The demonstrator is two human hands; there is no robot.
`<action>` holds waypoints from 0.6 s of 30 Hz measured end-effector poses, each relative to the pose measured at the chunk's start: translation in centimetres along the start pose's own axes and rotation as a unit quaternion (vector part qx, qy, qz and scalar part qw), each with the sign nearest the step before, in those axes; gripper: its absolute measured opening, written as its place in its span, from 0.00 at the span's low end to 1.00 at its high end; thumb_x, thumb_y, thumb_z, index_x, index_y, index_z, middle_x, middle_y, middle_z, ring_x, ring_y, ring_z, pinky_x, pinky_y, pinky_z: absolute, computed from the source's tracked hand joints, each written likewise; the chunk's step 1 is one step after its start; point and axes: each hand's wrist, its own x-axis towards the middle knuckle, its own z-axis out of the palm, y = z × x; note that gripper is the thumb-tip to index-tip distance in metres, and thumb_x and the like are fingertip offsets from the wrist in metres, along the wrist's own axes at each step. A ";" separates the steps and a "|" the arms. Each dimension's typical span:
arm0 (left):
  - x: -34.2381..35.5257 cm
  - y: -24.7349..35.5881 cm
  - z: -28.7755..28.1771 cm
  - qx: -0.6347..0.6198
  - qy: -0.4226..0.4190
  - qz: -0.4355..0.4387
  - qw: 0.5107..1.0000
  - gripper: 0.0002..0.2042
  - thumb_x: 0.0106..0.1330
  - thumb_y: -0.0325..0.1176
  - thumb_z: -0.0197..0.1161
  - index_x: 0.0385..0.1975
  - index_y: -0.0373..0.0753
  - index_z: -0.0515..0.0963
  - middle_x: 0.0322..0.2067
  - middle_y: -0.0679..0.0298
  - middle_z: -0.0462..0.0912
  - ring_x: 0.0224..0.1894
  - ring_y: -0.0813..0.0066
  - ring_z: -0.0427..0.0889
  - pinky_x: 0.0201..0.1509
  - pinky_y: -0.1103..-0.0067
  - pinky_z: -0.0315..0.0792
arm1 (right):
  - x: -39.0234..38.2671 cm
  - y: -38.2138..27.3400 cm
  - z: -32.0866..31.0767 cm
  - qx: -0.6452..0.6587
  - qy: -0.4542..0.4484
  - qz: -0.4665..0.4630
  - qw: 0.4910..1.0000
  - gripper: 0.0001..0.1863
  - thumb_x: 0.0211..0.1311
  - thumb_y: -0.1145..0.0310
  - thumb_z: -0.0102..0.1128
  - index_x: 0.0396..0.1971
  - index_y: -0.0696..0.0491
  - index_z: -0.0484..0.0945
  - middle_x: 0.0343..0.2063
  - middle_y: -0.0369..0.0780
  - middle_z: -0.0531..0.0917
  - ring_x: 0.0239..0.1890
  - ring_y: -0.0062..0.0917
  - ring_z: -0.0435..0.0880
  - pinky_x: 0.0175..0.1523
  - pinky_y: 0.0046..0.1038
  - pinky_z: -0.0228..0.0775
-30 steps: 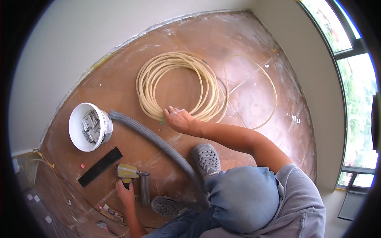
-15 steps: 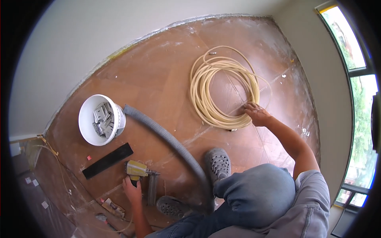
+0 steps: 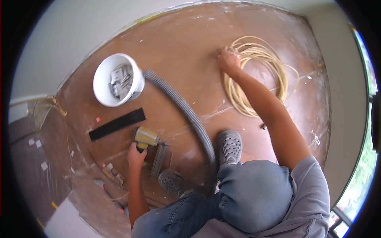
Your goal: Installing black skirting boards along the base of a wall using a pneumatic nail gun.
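My left hand [image 3: 137, 155] is closed around the grip of a yellow nail gun [image 3: 146, 137], whose long grey magazine reaches down toward my shoe. My right arm stretches forward over a coil of cream-coloured air hose [image 3: 279, 75] on the floor. At the coil's upper left edge is my right hand [image 3: 230, 62], against the loops. Its fingers are blurred and partly hidden, so I cannot make out whether they grip the hose. A small metal fitting [image 3: 263, 126] shows just below the coil, beside my forearm.
A white bucket [image 3: 104, 96] of metal pieces stands at the left. A grey corrugated hose [image 3: 186, 107] curves from it toward my legs. A black strip [image 3: 118, 124] lies below the bucket. Small tools [image 3: 113, 174] lie lower left. Walls border the floor behind and at the right.
My right hand has gone from the coil's lower right side to its upper left edge. The view has shifted. My left hand still holds the nail gun.
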 end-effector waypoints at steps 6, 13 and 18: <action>-1.9 4.0 -5.2 -0.102 -0.072 -0.055 0.991 0.17 0.55 0.33 0.72 0.40 0.32 0.77 0.32 0.48 0.84 0.35 0.54 0.85 0.39 0.64 0.77 | -5.1 -5.1 -5.9 0.390 -0.052 -0.085 0.915 0.32 0.51 0.72 0.61 0.59 0.63 0.69 0.35 0.51 0.83 0.44 0.48 0.82 0.52 0.45 0.72; -5.9 4.8 -7.3 -0.566 -0.220 -0.106 0.787 0.19 0.65 0.32 0.67 0.52 0.30 0.72 0.33 0.61 0.80 0.30 0.73 0.82 0.35 0.73 0.79 | -18.4 -6.1 -15.1 0.578 -0.257 -0.068 0.772 0.17 0.58 0.78 0.53 0.48 0.61 0.76 0.27 0.36 0.74 0.30 0.18 0.73 0.37 0.23 0.67; -7.0 7.3 -4.4 -0.737 -0.214 -0.046 0.640 0.23 0.68 0.33 0.63 0.60 0.30 0.67 0.38 0.62 0.77 0.38 0.72 0.81 0.46 0.71 0.78 | -25.6 -6.5 -14.3 0.661 -0.328 -0.058 0.673 0.12 0.58 0.79 0.49 0.42 0.59 0.74 0.29 0.35 0.77 0.30 0.17 0.72 0.36 0.21 0.65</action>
